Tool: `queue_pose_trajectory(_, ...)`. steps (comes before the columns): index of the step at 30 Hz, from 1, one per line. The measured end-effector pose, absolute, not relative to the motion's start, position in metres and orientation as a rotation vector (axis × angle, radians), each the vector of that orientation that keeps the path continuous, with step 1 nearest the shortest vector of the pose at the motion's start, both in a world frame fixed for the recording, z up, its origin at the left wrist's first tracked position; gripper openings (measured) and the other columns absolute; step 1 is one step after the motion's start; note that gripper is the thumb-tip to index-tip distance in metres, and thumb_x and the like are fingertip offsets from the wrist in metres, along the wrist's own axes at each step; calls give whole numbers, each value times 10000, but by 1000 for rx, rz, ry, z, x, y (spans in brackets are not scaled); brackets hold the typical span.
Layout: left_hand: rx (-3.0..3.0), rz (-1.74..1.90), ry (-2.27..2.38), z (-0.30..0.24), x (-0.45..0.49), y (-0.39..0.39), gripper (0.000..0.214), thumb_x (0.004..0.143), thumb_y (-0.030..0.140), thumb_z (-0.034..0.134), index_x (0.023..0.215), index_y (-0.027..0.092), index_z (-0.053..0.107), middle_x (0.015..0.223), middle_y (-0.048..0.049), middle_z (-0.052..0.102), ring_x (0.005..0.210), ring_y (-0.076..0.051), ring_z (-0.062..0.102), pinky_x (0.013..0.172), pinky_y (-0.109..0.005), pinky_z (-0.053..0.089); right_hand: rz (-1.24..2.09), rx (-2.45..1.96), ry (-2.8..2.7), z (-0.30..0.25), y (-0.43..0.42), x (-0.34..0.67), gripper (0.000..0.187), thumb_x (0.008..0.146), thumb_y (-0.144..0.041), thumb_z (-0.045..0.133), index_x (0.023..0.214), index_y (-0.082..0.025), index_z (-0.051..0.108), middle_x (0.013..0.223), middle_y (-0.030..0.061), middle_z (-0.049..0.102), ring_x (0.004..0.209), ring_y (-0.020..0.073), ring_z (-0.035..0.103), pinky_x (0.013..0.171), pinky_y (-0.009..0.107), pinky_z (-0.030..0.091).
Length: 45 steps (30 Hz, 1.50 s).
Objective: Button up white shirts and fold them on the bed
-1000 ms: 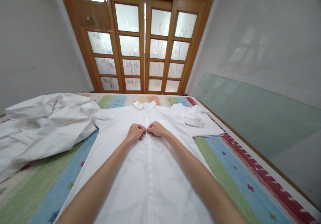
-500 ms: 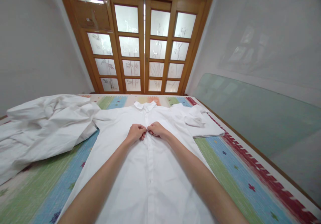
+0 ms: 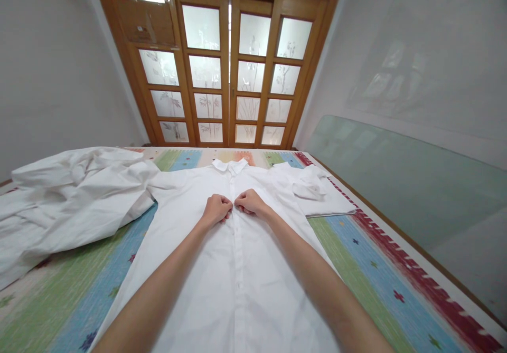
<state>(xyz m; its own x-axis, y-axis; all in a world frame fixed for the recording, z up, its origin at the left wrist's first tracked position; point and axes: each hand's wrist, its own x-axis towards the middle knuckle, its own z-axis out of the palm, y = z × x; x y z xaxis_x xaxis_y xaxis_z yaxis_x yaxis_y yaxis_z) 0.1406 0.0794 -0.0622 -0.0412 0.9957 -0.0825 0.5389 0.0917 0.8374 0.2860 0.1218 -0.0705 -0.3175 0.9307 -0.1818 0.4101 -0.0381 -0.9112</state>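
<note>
A white button-up shirt (image 3: 209, 289) lies spread front up, its collar (image 3: 230, 166) at the far end and its button placket running down the middle toward me. Both hands meet at the placket a little below the collar. On the left of it, my left hand (image 3: 217, 208) pinches the shirt's front edge with curled fingers. My right hand (image 3: 250, 203) is closed on the cloth at the opposite side, knuckles up. Only a small gap separates the fingertips. Whatever button sits between them is too small to make out.
Crumpled white cloth (image 3: 83, 200) is heaped at the left. Folded white clothing (image 3: 317, 189) lies beyond the shirt's right side. Underneath is a striped, star-patterned cover (image 3: 356, 258). A pale glass panel (image 3: 404, 179) leans along the right wall; wooden doors (image 3: 229, 78) stand behind.
My right hand has shifted slightly up and to the right, its fingers still curled. My left hand stays nearly in place at the placket. The view has moved a touch.
</note>
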Motion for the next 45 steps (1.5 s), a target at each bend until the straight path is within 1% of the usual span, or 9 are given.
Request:
queue_pose_trajectory(9,1496,875,1585,-73,137,85,158,744,156,520,616,131,608,422,36,548,313,-71,469,370,-170,341,1612,-1349,-1639,-68,124,289,260,686,-116,561,445,-163,473,342,-58,444,270,34,287,281,184,135)
queue_pose_trajectory(17,1478,892,1532,-71,138,85,164,743,139,507,602,136,592,402,38,530,309,-85,469,352,-181,324,1450,-1397,-1763,-73,126,288,221,689,-136,585,479,-160,519,337,-53,454,272,43,303,287,179,170)
queue_pose_trajectory(23,1564,858,1606,-69,139,82,135,740,166,542,680,127,656,424,38,557,322,-82,464,368,-183,336,1505,-1431,-1732,-70,124,285,283,725,-164,556,451,-171,483,280,-67,371,262,43,260,289,181,139)
queue_pose_trajectory(26,1578,854,1628,-70,139,82,88,700,160,595,726,127,672,436,43,573,356,-80,480,395,-177,355,1522,-1446,-1695,-67,123,283,290,726,-146,530,444,-175,467,280,-64,377,258,44,261,289,184,147)
queue_pose_trajectory(31,1608,864,1644,-69,140,81,37,640,140,636,670,134,655,448,39,583,428,-94,528,453,-181,381,1562,-1453,-1660,-64,122,283,311,734,-135,523,434,-183,451,263,-68,347,249,48,253,283,191,144)
queue_pose_trajectory(35,1667,858,1696,-67,144,80,37,657,152,610,636,140,638,473,16,599,473,-119,572,487,-199,390,1582,-1467,-1595,-61,121,283,283,736,-129,524,460,-173,479,297,-59,403,251,49,271,278,196,140)
queue_pose_trajectory(38,1775,823,1765,-67,148,80,72,686,188,608,648,141,647,539,-20,638,581,-152,621,560,-221,412,1597,-1481,-1565,-60,120,282,250,734,-115,514,490,-166,497,320,-59,432,255,46,281,278,192,149)
queue_pose_trajectory(42,1945,704,1958,-68,154,78,164,741,293,620,761,140,674,772,-90,713,802,-207,651,672,-257,418,1607,-1485,-1532,-59,120,282,241,736,-94,493,505,-161,498,333,-63,443,254,42,282,278,191,155)
queue_pose_trajectory(45,2022,574,2051,-68,158,75,254,802,367,583,848,134,673,895,-136,713,885,-244,651,688,-275,414,1624,-1460,-1506,-59,119,282,228,740,-92,490,522,-155,509,327,-69,427,249,42,264,275,194,137)
